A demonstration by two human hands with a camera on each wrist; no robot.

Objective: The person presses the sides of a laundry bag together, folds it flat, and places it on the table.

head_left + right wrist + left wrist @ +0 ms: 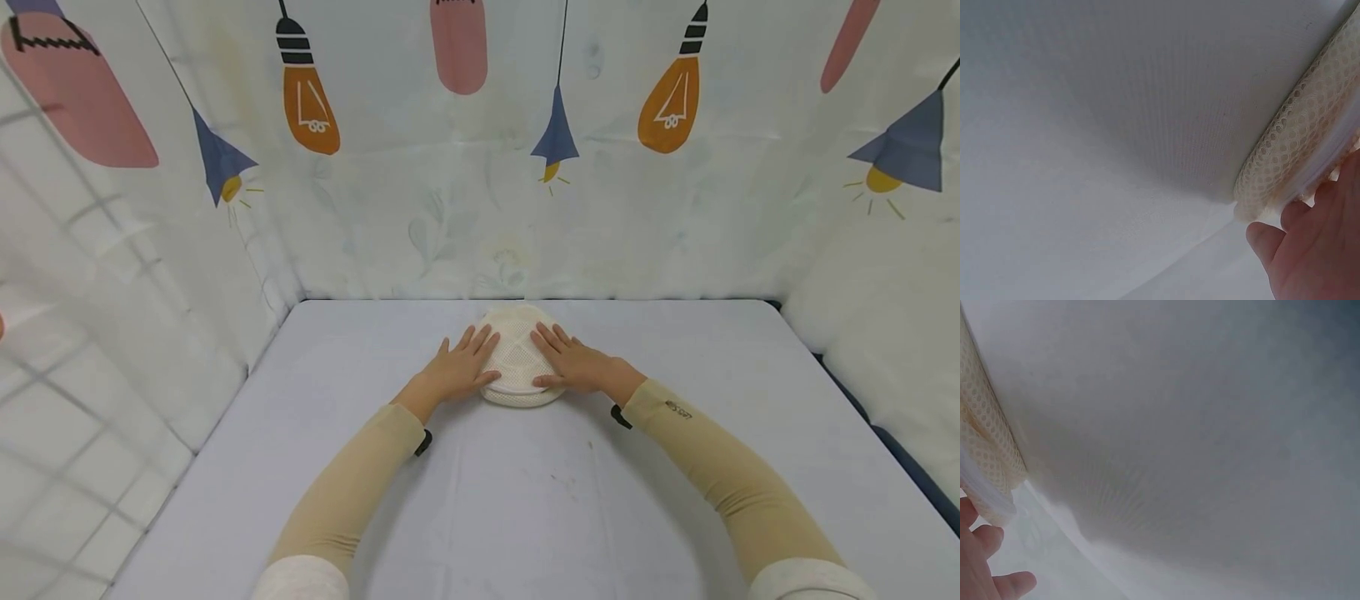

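Note:
A cream, rounded mesh laundry bag (pixel 519 354) lies flattish at the far middle of the table, with a pale band along its near edge. My left hand (pixel 457 367) rests on its left side, fingers spread and straight. On its right side lies my right hand (pixel 581 365), with the fingers likewise extended across the mesh. In the left wrist view the honeycomb side of the bag (pixel 985 431) shows beside the fingertips. The right wrist view shows the thick mesh edge and white strip of the bag (pixel 1297 144) by my fingers.
A white cloth covers the table (pixel 517 500), which has a few small stains near its middle. Behind it hangs a pale curtain (pixel 450 217) printed with lamps and bulbs. More white fabric walls (pixel 97 333) stand at the left and right.

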